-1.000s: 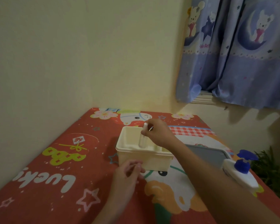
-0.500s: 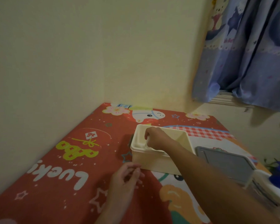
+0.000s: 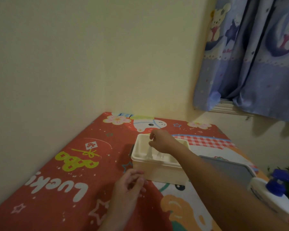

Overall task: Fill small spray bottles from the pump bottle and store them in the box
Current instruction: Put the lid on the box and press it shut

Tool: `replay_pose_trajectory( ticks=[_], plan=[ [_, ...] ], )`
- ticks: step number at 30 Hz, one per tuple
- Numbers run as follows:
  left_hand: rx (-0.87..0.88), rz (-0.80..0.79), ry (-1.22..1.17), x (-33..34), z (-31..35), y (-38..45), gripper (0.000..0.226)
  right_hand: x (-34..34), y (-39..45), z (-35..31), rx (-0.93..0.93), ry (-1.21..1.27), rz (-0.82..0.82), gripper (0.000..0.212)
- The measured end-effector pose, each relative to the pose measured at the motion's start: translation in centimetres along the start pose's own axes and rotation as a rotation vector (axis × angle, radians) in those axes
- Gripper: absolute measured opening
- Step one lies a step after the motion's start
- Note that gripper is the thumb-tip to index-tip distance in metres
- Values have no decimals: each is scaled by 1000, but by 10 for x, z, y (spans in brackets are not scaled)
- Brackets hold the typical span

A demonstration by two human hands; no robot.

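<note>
**So, small bottle going into the box – handling notes**

Only the head view is given, so everything below is read off that.

A cream box (image 3: 158, 170) is seen on a red cartoon mat (image 3: 73, 164), lid off. The right hand (image 3: 163, 141) is reached over the box's open top, fingers curled down toward a small spray bottle (image 3: 149, 153) that stands tilted inside, near the left end. The bottle is blurred and pale, so whether it is pinched or already let go cannot be told. The left hand (image 3: 128, 185) is held just in front of the box's near wall, fingers loosely curled with nothing in them; contact with the box can't be confirmed.

The pump bottle (image 3: 270, 195), white with a blue pump head, is lying at the right edge, well apart from the box. A grey lid (image 3: 227, 169) is lying between the two.

Handling-wise, it's judged that the small bottle will be light, stiff plastic, probably slick if any liquid got spilled on it, and easily tipped. It's best taken by the cap or neck with fingertips, which looks like the approach used here.

Writing: "Lucky"-style white lettering is printed on the mat, upside down and partly cut off, so only "Luck" can be made out for sure. The pump bottle's label can't be read.
</note>
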State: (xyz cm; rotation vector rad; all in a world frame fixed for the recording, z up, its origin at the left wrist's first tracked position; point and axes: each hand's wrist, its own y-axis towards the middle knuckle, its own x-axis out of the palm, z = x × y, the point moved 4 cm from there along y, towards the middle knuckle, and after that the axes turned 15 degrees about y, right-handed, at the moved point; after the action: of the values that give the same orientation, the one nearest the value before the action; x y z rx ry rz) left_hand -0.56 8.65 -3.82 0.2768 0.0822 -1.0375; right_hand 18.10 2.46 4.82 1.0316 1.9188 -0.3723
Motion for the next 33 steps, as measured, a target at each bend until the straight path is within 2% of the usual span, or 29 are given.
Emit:
replay_pose_trajectory(
  ticks=[10, 16, 23, 26, 29, 33],
  plan=[
    [28, -85, -16, 29, 27, -8, 17, -54, -35, -4, 3, 53, 149, 24],
    [34, -147, -48, 57, 50, -3, 17, -130, -58, 6, 77, 107, 288, 25],
    [59, -242, -64, 106, 79, 1, 16, -195, -101, 57, 199, 182, 346, 39],
    [66, -276, -18, 128, 85, 2, 13, -208, -119, 85, 278, 195, 352, 39],
    [66, -333, 63, 153, 88, 4, 10, -217, -132, 114, 354, 256, 382, 51],
    [32, -424, 139, 190, 92, 7, 30, -221, -151, 155, 450, 356, 387, 63]
  ],
)
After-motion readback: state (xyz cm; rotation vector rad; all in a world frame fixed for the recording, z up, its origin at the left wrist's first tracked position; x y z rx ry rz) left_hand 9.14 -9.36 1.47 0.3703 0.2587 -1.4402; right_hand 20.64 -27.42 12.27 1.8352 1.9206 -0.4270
